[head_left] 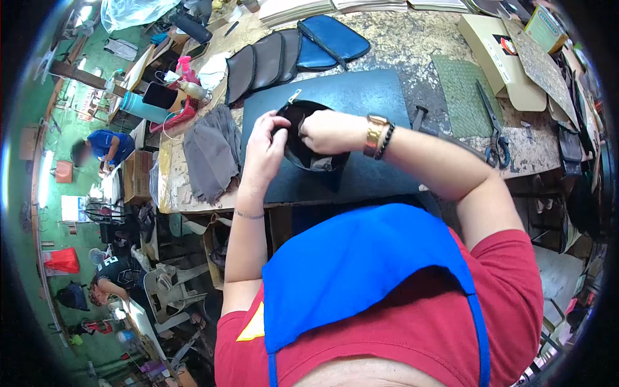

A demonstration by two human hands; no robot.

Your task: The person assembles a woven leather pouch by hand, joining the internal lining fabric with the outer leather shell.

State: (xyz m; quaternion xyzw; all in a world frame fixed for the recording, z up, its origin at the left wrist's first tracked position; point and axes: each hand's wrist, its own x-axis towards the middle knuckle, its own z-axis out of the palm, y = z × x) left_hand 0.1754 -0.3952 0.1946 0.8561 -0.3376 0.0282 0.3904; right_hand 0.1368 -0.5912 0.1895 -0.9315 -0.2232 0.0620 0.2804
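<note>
A black zippered pouch [313,155] is held just above a dark blue mat [361,97] on the workbench. My left hand [264,148] grips the pouch's left rim. My right hand [329,131], with a gold watch and a bead bracelet at the wrist, has its fingers tucked into the pouch's open mouth. The zipper end [293,98] sticks up at the top of the pouch.
A row of finished black and blue pouches [290,55] lies behind the mat. Grey fabric pieces [213,151] are piled to the left, scissors [493,129] and a cardboard box [503,55] lie to the right. Two other people work below at far left.
</note>
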